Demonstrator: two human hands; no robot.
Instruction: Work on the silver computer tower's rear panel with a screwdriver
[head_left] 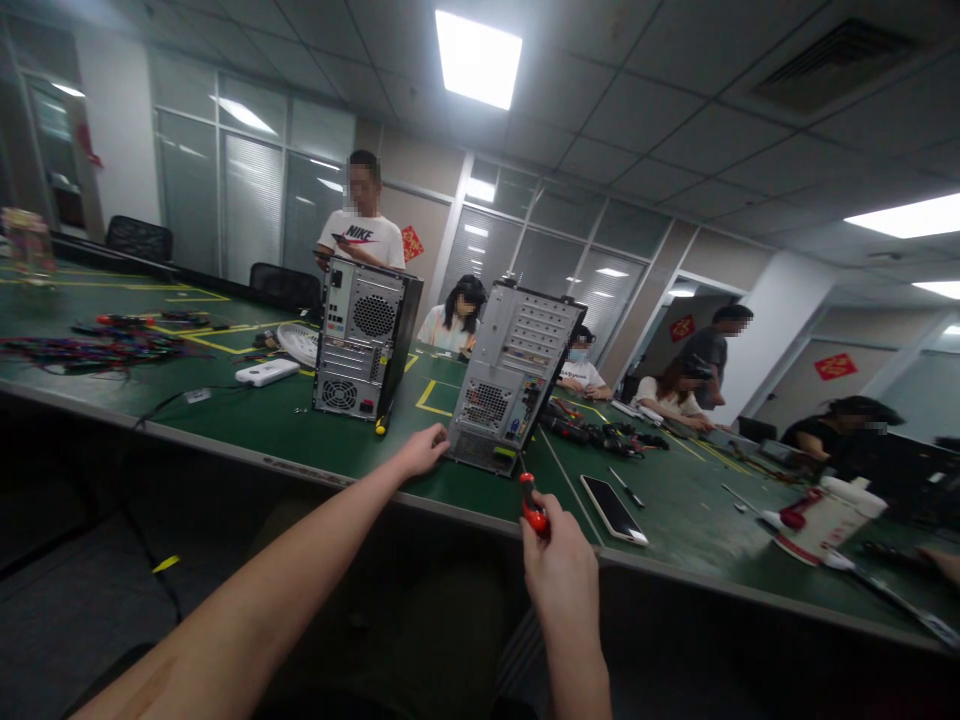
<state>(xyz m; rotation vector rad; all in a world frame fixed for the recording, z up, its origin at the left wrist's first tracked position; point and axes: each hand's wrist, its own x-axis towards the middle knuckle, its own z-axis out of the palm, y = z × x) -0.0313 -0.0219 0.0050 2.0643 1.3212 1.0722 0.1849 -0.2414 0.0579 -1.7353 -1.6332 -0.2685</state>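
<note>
Red rounded screwdriver (528, 484) fills clasping right fingers (561, 515); left fingers (435, 438), hold unclear, curl by perforated metal casing (491, 345).

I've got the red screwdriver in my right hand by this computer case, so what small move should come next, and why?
Probably line the red screwdriver up with the lower right edge of the computer case: the right hand grips it, pointed toward that edge, and the left hand is at the lower left, well placed to steady things. Whether the tip touches is too small to tell.
</note>
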